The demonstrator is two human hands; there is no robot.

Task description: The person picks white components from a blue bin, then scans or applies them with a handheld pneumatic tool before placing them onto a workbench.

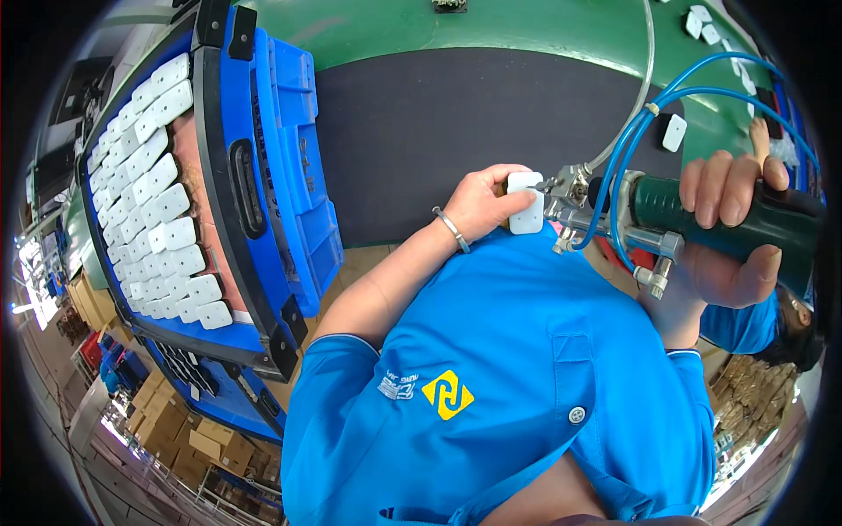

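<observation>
Between the thumb and fingers of my left hand is a white rounded-corner plate, held upright above the near edge of the mat. My right hand wraps round the dark green cylindrical body of a pneumatic dispensing gun. The gun lies nearly level, its metal valve and tip pointing left at the plate. Whether the tip touches the plate, I cannot tell. Two blue air hoses and a clear tube run from the gun's front end.
A blue crate on the left holds many white plates in overlapping rows. A black mat covers part of the green table. Another white plate lies at its right. A co-worker's blue sleeve shows at right.
</observation>
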